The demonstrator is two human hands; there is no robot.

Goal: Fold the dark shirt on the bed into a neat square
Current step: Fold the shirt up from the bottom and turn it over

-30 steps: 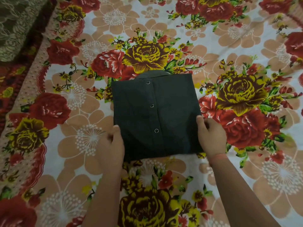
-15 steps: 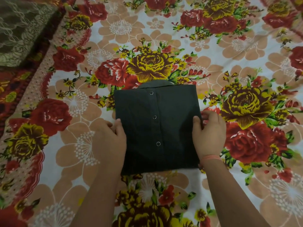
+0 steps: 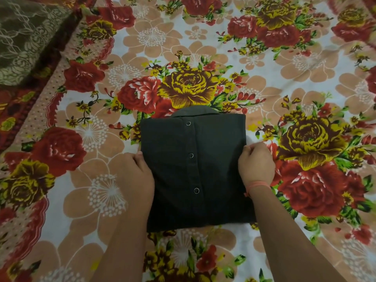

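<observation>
Our left hand (image 3: pixel 136 174) and right hand (image 3: pixel 256 165), set apart, grip the dark shirt (image 3: pixel 215 159) by its side edges.
Fingers curl at each edge; a pink thread (image 3: pixel 258 185) circles our right wrist. The dark shirt lies folded in a near-square on the floral bedsheet (image 3: pixel 305 70), collar (image 3: pixel 195 110) pointing away from us, three snaps (image 3: pixel 190 155) up its middle.

The head-worn wide-angle camera looks steeply down, close over the bed (image 3: pixel 284 68).

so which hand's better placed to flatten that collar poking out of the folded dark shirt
Right hand, probably: it holds the folded dark shirt higher up than the left hand, nearer the dark collar.
</observation>
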